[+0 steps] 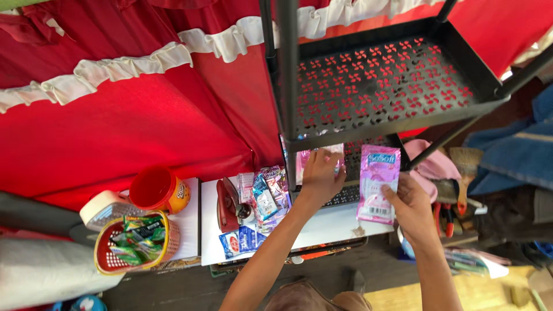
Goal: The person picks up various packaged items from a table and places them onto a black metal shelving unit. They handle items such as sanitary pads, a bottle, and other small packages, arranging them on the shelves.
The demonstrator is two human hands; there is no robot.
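Sachets (137,237) in red basket (106,262); right hand (412,207) fingers gripping pink packet (378,183), left hand (320,177) another.

Bright daylight, red-tinted, sharp focus, edges warped.

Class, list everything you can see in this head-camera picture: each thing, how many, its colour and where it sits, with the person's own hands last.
Perforated plastic shelf rack: one, black, upper centre.
Flat sachet packet: one, pink, in the right hand.
Red plastic cup: one, left on the white tabletop.
Woven basket: one, red, holding green packets, lower left.
Small sachets: several, mixed colours, centre.
Red stapler-like tool: one, beside the sachets.
Red ruffled curtain: behind.
Left hand: reaching into the lower shelf.
Right hand: holding the packet.
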